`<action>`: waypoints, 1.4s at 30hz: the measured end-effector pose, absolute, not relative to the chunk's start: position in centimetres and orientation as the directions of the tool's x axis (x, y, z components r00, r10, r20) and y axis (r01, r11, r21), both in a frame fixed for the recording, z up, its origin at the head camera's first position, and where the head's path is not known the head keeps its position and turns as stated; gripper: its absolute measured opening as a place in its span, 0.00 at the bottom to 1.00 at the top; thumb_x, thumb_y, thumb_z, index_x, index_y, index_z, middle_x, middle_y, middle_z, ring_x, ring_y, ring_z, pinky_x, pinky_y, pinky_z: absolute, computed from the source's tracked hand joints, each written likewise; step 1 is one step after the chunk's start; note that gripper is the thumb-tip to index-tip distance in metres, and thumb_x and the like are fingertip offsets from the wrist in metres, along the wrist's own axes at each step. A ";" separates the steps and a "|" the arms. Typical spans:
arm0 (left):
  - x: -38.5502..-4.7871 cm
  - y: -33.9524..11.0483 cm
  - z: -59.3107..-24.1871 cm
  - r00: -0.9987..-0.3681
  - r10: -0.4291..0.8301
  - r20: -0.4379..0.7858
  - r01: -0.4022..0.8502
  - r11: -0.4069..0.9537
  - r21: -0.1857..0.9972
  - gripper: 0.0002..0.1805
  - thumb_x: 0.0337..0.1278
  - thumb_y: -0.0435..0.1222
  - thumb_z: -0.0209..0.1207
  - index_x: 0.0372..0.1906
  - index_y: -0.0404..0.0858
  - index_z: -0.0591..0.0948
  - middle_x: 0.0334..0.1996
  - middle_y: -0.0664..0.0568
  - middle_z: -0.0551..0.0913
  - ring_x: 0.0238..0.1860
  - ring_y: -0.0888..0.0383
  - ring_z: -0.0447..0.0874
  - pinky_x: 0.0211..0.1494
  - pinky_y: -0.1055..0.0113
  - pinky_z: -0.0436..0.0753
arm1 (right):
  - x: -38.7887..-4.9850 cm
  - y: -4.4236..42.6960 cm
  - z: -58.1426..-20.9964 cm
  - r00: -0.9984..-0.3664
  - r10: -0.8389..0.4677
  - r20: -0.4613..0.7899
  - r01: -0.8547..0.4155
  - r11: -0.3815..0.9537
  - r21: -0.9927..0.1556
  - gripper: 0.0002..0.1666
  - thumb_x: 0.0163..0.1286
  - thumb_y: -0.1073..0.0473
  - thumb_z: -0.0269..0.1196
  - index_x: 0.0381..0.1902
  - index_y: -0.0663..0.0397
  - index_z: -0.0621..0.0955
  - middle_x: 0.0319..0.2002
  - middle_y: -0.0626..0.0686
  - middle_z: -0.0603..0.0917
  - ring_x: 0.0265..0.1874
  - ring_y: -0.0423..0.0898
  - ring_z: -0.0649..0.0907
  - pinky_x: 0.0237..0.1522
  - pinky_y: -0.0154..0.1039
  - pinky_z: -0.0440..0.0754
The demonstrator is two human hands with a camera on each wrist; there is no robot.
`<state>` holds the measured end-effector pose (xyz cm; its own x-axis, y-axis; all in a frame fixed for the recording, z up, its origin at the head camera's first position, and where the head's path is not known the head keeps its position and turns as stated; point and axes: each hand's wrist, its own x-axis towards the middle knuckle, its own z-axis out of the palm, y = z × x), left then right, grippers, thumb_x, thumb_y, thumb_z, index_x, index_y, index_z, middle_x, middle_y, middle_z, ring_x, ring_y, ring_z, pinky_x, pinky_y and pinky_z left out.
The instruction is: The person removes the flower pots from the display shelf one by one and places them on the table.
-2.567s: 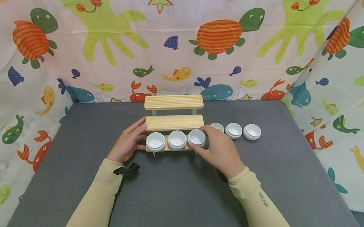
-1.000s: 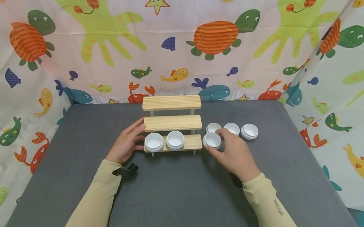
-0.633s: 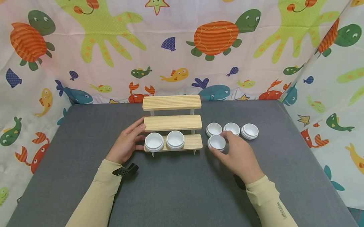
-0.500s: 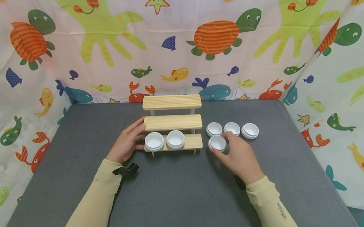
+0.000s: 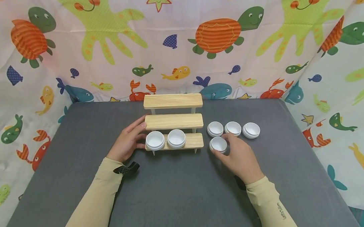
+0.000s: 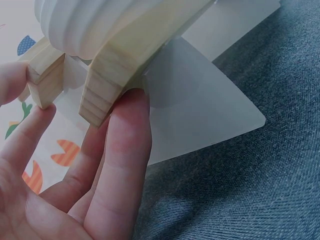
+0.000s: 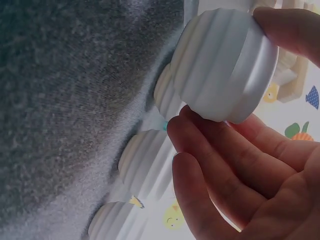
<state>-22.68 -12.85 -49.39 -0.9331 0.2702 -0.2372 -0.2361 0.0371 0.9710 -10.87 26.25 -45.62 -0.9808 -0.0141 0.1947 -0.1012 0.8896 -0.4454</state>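
Right fingers [image 7: 215,162] pinch round white plastic-looking cup [image 5: 218,144] | likely light, stiff — hold ribbed sidewalls [image 7: 212,60] | left fingers [image 6: 122,160] grip tiered pale-wood stand [image 5: 174,121]

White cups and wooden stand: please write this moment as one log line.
left hand: grips three-tier wooden stand | right hand: holds ribbed white cup, right of stand | lowest tier: two white cups | gray table: three white cups
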 end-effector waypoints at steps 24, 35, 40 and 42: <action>-22.8 -13.0 -49.4 -0.930 0.282 -0.237 -0.234 0.043 0.971 0.34 0.75 0.61 0.61 0.81 0.67 0.69 0.71 0.44 0.77 0.52 0.51 0.87 0.44 0.54 0.93 | -11.2 26.4 -46.4 -0.989 -0.006 0.146 -0.070 0.897 -0.437 0.32 0.64 0.44 0.79 0.57 0.55 0.82 0.47 0.56 0.91 0.44 0.53 0.89 0.46 0.56 0.86; -22.7 -13.0 -49.5 -0.934 0.271 -0.234 -0.230 0.047 0.972 0.34 0.76 0.61 0.61 0.81 0.68 0.69 0.68 0.44 0.78 0.53 0.51 0.86 0.43 0.55 0.93 | -11.2 26.4 -46.5 -0.991 -0.005 0.131 -0.062 0.898 -0.435 0.33 0.64 0.44 0.79 0.58 0.56 0.82 0.48 0.57 0.91 0.44 0.53 0.89 0.47 0.56 0.87; -22.7 -12.9 -49.4 -0.934 0.269 -0.236 -0.231 0.052 0.972 0.34 0.75 0.62 0.62 0.81 0.68 0.70 0.68 0.45 0.79 0.54 0.50 0.86 0.43 0.56 0.92 | -11.2 26.4 -46.5 -0.992 -0.001 0.126 -0.056 0.899 -0.434 0.33 0.64 0.44 0.79 0.59 0.57 0.82 0.49 0.57 0.91 0.44 0.53 0.89 0.47 0.56 0.87; -22.7 -12.9 -49.4 -0.934 0.269 -0.236 -0.231 0.050 0.972 0.34 0.75 0.62 0.62 0.81 0.68 0.70 0.68 0.46 0.79 0.54 0.50 0.86 0.43 0.56 0.92 | -11.1 26.4 -46.6 -0.992 0.001 0.124 -0.053 0.899 -0.434 0.33 0.64 0.44 0.79 0.58 0.57 0.82 0.48 0.57 0.91 0.44 0.53 0.89 0.47 0.56 0.87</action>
